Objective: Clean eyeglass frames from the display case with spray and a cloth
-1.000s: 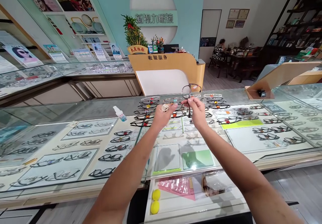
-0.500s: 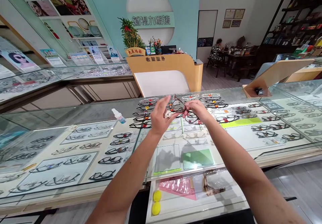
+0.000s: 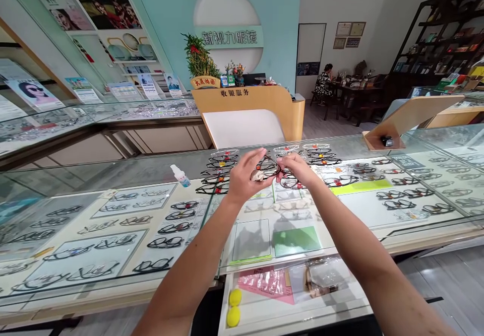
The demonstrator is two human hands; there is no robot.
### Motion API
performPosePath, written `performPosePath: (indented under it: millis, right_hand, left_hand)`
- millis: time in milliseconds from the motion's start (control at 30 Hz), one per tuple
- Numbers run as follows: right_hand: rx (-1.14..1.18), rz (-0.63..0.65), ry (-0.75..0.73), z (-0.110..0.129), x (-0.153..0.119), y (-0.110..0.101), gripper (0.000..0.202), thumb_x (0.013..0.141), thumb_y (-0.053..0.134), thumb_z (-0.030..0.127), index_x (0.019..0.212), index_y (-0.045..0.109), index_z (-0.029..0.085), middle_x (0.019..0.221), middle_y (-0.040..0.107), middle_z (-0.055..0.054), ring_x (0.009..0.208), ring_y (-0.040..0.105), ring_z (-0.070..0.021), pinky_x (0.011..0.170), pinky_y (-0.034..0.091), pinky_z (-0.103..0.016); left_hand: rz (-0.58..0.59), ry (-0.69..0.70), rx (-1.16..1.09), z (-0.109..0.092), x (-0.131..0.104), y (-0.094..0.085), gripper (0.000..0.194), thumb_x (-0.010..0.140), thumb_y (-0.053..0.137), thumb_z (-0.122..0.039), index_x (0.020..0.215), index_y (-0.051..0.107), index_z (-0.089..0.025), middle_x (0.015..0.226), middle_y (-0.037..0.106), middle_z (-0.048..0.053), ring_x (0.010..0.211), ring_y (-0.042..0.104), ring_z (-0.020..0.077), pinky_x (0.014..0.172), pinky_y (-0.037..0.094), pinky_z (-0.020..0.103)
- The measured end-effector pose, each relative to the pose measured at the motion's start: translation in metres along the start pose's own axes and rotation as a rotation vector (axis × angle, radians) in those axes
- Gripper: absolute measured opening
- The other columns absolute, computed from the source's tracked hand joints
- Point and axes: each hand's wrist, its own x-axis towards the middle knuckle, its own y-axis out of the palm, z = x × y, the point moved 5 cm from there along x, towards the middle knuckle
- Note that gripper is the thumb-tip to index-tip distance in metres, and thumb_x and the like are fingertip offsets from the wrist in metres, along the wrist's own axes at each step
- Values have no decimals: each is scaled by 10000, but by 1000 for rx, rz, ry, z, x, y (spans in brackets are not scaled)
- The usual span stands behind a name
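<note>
Glasses point(image 3: 271, 171) (dark-rimmed), between both hands point(image 3: 242, 179) point(image 3: 298, 169)

White wad point(image 3: 257, 176), perhaps cloth, part-hidden by left fingers point(image 3: 249, 158).

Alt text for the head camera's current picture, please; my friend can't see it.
A right hand holds dark-rimmed glasses over a glass counter displaying spectacles; the left hand, holding something pale, is at one lens. A spray bottle stands left of them.

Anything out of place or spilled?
No spill or breakage visible. Only mildly odd: the drawer, bottom centre, stands open, its pink packet exposed, while both hands are busy with a pair of glasses.
</note>
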Motion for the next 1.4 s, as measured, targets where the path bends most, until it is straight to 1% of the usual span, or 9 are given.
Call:
performPosePath:
  millis: [200,300,433,567,767,900,1000,1167,1400]
  right_hand:
    - [-1,-17,-35,-4,3,-1,534,902,692,615,562,719,204,608,761,-87,589,635,-191,601,444,-318]
    - [-19,-90,-111,-1,4,-7,499,901,679,579,578,736,203,633,741,-76,624,607,-185,666,481,-329]
    - [42,-410,-268,9,1,-26,445,828,727,497,524,540,230,574,510,17,587,429,-130,604,366,-298]
    - [133,-725,-263,11,-5,-42,663,787,761,525,507,217,272,526,161,85,537,133,-96,522,146,-319]
    - [175,-655,-240,16,-1,-34,817,776,795,733,530,153,291,535,106,96,512,99,-80,491,108,-316]
    - [135,-643,-215,11,0,-34,835,836,689,868,550,148,301,514,101,103,482,101,-82,477,109,-319]
    - [109,-741,-190,3,-2,-41,804,896,621,891,575,182,298,508,147,96,485,127,-96,475,125,-326]
    - [-50,-846,-188,0,-7,-46,745,969,552,862,613,232,291,542,235,69,533,203,-123,534,189,-349]
    - [-271,-719,-312,6,-9,-20,601,1039,534,689,662,320,272,636,294,55,617,274,-142,609,234,-339]
  left_hand:
    - [-25,293,258,-8,-3,2,666,899,827,-376,1519,622,-247,1478,724,144,1316,737,317,1069,653,451]
    - [2,305,297,-7,-5,2,712,944,799,-368,1595,531,-257,1519,692,163,1359,716,322,984,685,426]
    - [-25,299,290,-8,-5,2,703,951,821,-400,1572,521,-262,1508,686,181,1368,704,339,840,690,387]
    - [-166,279,232,-9,-5,-3,683,932,862,-415,1502,533,-232,1466,685,205,1198,750,295,716,629,317]
    - [-309,113,122,-4,-4,-13,719,877,908,-481,1437,551,-207,1392,665,161,734,583,112,632,510,281]
    - [-401,109,38,-22,11,-30,722,850,932,-517,1418,580,-243,1371,669,127,656,504,90,617,489,300]
    - [-442,152,21,-51,41,-50,750,825,934,-614,1405,596,-279,1354,680,108,733,611,136,669,551,334]
    - [-439,226,89,-106,93,-80,737,860,885,-685,1427,579,-329,1326,690,85,1115,738,258,907,650,445]
    - [-455,247,40,-123,91,-89,786,798,952,-638,1438,585,-367,1316,702,71,1191,721,298,954,640,461]
